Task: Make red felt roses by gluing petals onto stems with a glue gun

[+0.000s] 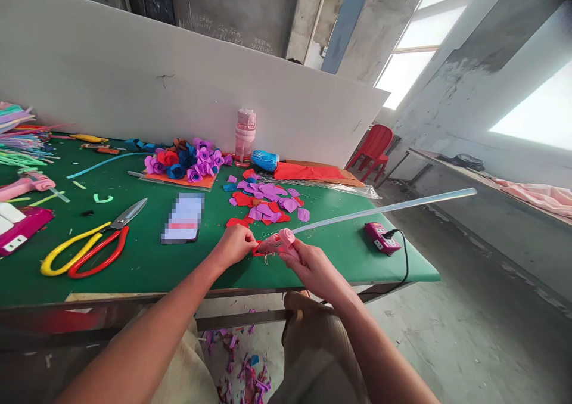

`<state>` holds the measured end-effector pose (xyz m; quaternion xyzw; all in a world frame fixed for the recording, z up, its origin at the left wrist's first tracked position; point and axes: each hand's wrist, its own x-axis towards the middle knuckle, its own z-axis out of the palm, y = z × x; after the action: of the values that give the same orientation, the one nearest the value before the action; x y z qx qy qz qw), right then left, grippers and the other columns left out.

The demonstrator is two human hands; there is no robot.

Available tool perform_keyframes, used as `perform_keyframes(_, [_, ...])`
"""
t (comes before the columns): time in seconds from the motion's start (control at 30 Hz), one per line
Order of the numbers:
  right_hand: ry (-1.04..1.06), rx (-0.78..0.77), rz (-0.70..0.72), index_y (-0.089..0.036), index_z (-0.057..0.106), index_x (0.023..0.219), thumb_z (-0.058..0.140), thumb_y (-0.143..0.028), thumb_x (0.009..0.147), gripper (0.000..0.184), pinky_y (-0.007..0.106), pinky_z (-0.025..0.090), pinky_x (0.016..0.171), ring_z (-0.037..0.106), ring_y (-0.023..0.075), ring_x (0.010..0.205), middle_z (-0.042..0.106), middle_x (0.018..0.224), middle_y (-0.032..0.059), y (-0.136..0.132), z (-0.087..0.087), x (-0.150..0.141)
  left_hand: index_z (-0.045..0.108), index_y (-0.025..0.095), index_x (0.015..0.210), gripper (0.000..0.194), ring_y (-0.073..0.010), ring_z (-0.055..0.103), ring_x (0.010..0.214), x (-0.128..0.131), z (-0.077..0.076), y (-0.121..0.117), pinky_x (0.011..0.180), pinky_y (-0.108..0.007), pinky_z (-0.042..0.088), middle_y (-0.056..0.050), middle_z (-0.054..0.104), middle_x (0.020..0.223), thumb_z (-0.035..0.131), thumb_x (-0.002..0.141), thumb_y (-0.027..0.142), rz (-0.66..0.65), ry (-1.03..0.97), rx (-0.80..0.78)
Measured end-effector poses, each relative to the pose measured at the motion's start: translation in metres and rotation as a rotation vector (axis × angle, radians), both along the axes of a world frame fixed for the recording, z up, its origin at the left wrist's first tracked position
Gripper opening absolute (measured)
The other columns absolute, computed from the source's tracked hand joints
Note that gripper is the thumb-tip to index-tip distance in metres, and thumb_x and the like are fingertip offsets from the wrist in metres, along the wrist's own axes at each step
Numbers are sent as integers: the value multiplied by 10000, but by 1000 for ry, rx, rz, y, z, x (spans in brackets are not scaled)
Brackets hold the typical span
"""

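My right hand (308, 262) is wrapped round a pink hot glue gun (277, 243), and a long clear glue stick (388, 208) juts from its back to the right. The gun's nose points left, close to the fingers of my left hand (236, 244). Those fingers are pinched on a small red paper piece (256, 249), partly hidden by the hand and the gun. Just beyond them lie loose purple petals (268, 192) and red petals (242, 199) in a scattered pile.
Scissors (120, 220), a phone (183, 218) and a bunch of paper flowers (192, 158) lie on the green table (147, 273). A pink bottle (245, 139) stands behind. A magenta power strip (382, 239) with a black cable sits at right; another glue gun (27, 185) is far left.
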<state>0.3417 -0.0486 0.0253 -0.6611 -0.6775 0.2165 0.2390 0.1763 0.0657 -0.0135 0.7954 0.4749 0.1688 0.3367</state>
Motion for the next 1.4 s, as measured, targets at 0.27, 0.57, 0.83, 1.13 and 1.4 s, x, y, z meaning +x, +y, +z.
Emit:
perform_keyframes(0.27, [-20,-15,9,-195,458,733,386,-394,876,256,220,240,495,373,111,533,487,618,-22,0,2,0,617,155,473,204,-121,501,533,0,0,0,520,-238,312,0,564,475,548,646,237,-4,16,-2])
perform_keyframes(0.57, [-55,-18,11,-199,421,708,394,-377,872,243,222,227,494,355,108,525,460,603,-32,0,5,-1,624,154,486,188,-122,512,540,0,0,0,513,-233,314,1,574,480,552,647,216,0,23,-5])
perform_keyframes(0.83, [-75,-18,-1,-198,403,688,395,-380,868,256,224,225,494,308,103,511,432,582,-40,1,6,4,623,156,493,206,-124,533,550,0,-3,1,522,-235,329,-10,608,518,543,666,235,-7,17,9])
perform_keyframes(1.13, [-66,-25,-9,-180,552,816,386,-381,860,264,223,239,499,344,111,518,470,608,-13,0,10,7,640,162,514,205,-125,532,544,-1,-8,3,511,-240,325,-8,608,523,549,666,265,-9,0,11])
perform_keyframes(1.4, [-89,-11,-10,-184,512,778,382,-369,866,243,225,220,492,322,112,517,460,601,-19,0,9,11,637,167,517,202,-131,535,549,-1,-6,3,503,-241,322,-7,606,527,543,664,269,-8,-5,4])
